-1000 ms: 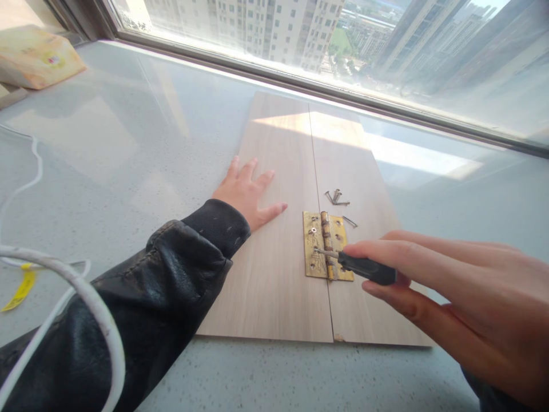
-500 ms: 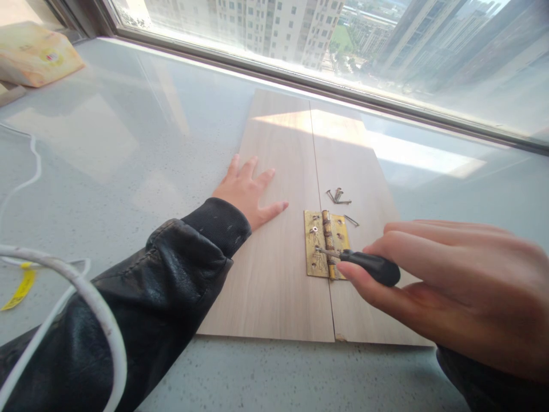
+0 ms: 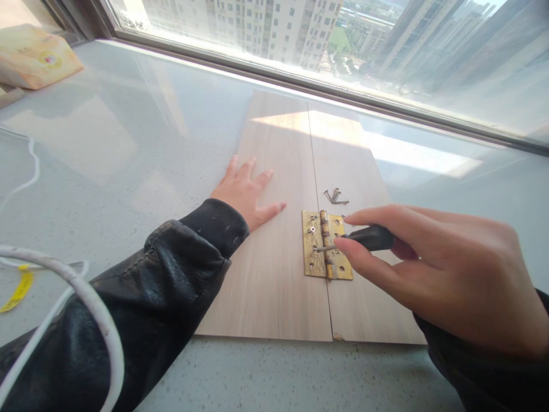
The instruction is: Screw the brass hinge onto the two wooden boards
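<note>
Two light wooden boards (image 3: 274,274) lie side by side on a grey counter. A brass hinge (image 3: 326,252) straddles their seam. My right hand (image 3: 437,269) pinches a small black-handled screwdriver (image 3: 369,237), whose tip rests on the hinge's left leaf. My left hand (image 3: 249,191) lies flat with fingers spread on the left board, pressing it down. A few loose screws (image 3: 337,197) sit on the right board just beyond the hinge.
A window frame (image 3: 386,109) runs along the far edge of the counter (image 3: 128,143). White cable (image 3: 86,297) with a yellow tag (image 3: 17,289) loops at the near left. A tan packet (image 3: 38,57) lies at the far left corner.
My right hand has rolled over the screwdriver handle and shifted slightly up and left; the tip stays on the hinge. My left hand has not moved.
</note>
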